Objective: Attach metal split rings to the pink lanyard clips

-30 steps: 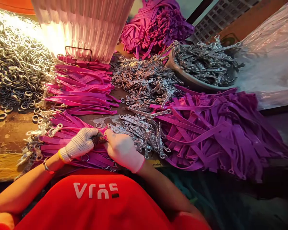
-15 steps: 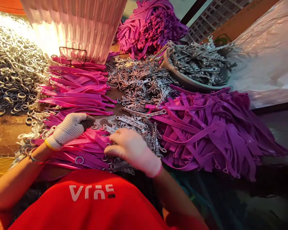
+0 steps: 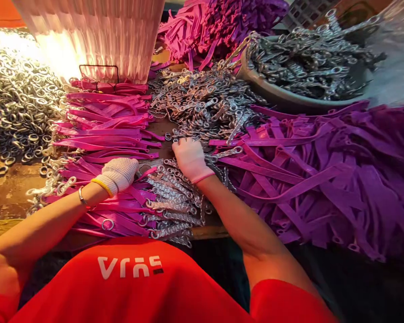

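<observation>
1. Our right hand (image 3: 189,159) curls at the metal links' (image 3: 210,101) near edge; we can't tell its hold.
2. Our left hand (image 3: 120,174), curled over soft pink straps (image 3: 106,139), hides any contents.
3. Links look stiff, slippery; we'd pinch one end.

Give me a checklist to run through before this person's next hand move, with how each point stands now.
1. Both hands gloved: ok, left hand and right hand alike.
2. Left hand at the pink straps: ok.
3. Right hand at the near edge of the heaped metal pieces: ok.
4. Something held in either grip: cannot tell; this view hides it.
5. Nearest pink straps free of stray rings: not ok; a loose ring lies on them.
6. Load in the tub below its rim: not ok; metal pieces are piled above it, so some might slip off if it is bumped.
</observation>
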`<act>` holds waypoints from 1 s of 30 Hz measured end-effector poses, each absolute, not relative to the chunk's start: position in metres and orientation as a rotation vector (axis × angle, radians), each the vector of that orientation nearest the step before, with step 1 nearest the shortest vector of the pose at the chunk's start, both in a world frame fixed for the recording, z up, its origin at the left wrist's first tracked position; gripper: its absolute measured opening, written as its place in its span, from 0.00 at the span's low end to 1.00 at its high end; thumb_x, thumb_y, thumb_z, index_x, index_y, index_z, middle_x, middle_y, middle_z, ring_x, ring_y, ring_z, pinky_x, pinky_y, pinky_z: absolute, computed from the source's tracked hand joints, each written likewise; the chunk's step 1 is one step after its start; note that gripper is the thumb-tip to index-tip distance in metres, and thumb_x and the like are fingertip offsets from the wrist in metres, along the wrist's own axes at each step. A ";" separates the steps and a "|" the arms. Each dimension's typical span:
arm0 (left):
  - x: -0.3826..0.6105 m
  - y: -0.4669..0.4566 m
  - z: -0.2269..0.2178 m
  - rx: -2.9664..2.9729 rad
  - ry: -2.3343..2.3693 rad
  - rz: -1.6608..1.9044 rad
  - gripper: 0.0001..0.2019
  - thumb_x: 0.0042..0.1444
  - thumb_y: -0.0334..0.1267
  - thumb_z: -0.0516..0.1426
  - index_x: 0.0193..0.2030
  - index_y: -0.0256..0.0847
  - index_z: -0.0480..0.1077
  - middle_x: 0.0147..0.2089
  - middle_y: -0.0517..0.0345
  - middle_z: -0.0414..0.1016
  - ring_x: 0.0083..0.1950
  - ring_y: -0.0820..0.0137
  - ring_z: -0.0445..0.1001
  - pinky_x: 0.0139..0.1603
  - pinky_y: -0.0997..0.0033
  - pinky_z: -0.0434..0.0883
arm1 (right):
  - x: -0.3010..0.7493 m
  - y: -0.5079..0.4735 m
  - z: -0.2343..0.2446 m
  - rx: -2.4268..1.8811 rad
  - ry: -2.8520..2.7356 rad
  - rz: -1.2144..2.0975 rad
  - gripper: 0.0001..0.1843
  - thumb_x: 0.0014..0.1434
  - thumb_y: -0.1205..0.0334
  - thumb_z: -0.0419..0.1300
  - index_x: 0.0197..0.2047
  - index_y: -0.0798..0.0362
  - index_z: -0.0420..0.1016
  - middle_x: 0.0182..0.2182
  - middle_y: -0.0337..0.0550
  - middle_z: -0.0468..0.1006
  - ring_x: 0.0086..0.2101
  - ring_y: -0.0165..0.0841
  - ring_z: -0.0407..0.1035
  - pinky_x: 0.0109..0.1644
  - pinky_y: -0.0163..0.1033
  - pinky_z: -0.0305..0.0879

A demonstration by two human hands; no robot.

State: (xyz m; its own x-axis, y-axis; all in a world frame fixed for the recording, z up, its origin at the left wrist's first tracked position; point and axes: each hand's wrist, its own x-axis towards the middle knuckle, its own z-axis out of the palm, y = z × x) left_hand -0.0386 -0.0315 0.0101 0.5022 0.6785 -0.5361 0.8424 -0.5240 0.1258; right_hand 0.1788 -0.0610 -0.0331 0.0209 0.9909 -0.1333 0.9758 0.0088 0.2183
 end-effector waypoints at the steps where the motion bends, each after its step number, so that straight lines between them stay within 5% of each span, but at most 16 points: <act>1: -0.038 -0.031 0.011 2.373 1.282 -0.637 0.17 0.60 0.36 0.56 0.52 0.33 0.79 0.45 0.32 0.81 0.46 0.46 0.80 0.46 0.52 0.76 | 0.178 -0.061 -0.032 2.045 2.032 0.083 0.21 0.68 0.73 0.43 0.56 0.64 0.73 0.49 0.64 0.74 0.49 0.49 0.66 0.44 0.46 0.59; 10: -0.045 -0.029 0.004 2.364 1.259 -0.669 0.14 0.58 0.40 0.58 0.46 0.40 0.81 0.42 0.40 0.82 0.41 0.54 0.80 0.43 0.59 0.75 | 0.177 -0.046 -0.031 2.005 1.999 -0.023 0.21 0.67 0.75 0.43 0.55 0.71 0.72 0.48 0.71 0.75 0.49 0.48 0.70 0.47 0.45 0.62; 19: -0.060 -0.045 0.004 2.362 1.167 -0.382 0.13 0.59 0.36 0.55 0.44 0.37 0.81 0.37 0.44 0.81 0.38 0.58 0.79 0.42 0.64 0.73 | 0.184 -0.076 -0.022 1.936 2.042 0.061 0.18 0.68 0.72 0.45 0.56 0.63 0.68 0.47 0.62 0.73 0.45 0.42 0.72 0.41 0.38 0.61; 27: -0.107 -0.030 -0.007 2.219 1.268 0.012 0.15 0.59 0.34 0.53 0.46 0.39 0.80 0.43 0.51 0.83 0.43 0.66 0.80 0.43 0.75 0.72 | 0.178 -0.089 -0.028 1.869 2.101 0.142 0.15 0.69 0.71 0.46 0.53 0.60 0.70 0.42 0.55 0.75 0.39 0.37 0.73 0.37 0.36 0.58; 30: -0.113 -0.029 -0.003 2.273 1.263 0.115 0.14 0.57 0.35 0.55 0.43 0.39 0.81 0.42 0.50 0.83 0.42 0.64 0.79 0.44 0.72 0.72 | 0.174 -0.096 -0.030 1.910 2.106 0.167 0.17 0.69 0.72 0.46 0.56 0.59 0.70 0.41 0.54 0.75 0.37 0.36 0.73 0.36 0.35 0.57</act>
